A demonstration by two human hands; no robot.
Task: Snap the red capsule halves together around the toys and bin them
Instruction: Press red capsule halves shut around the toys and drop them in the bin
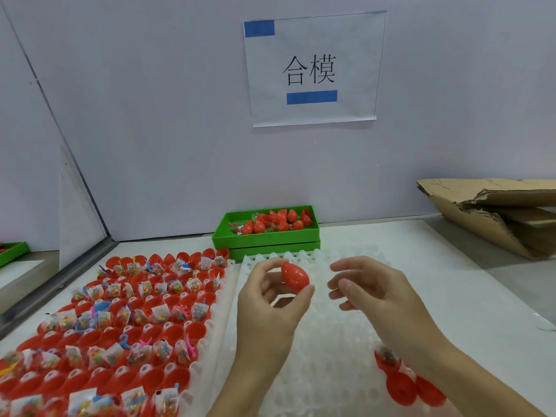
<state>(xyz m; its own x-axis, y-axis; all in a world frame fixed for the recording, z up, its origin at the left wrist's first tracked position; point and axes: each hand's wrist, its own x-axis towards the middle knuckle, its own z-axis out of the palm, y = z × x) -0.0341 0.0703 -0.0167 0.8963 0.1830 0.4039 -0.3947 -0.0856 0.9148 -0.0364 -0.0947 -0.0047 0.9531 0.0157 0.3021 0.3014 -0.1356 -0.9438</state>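
My left hand [267, 305] pinches a closed red capsule [294, 277] between thumb and fingertips, above a white holder tray [319, 350]. My right hand [373, 290] hovers just right of the capsule with loosely curled fingers that hold nothing. A green bin [266, 236] at the back holds several closed red capsules. On the left, a white tray [222, 308] carries rows of open red capsule halves [120, 335], many with small bagged toys in them. A few red halves [400, 383] sit under my right forearm, one with a toy.
A torn cardboard box [499, 215] lies at the back right. A paper sign [313, 70] hangs on the white wall. Another green tray [12, 251] shows at the far left edge beyond a partition.
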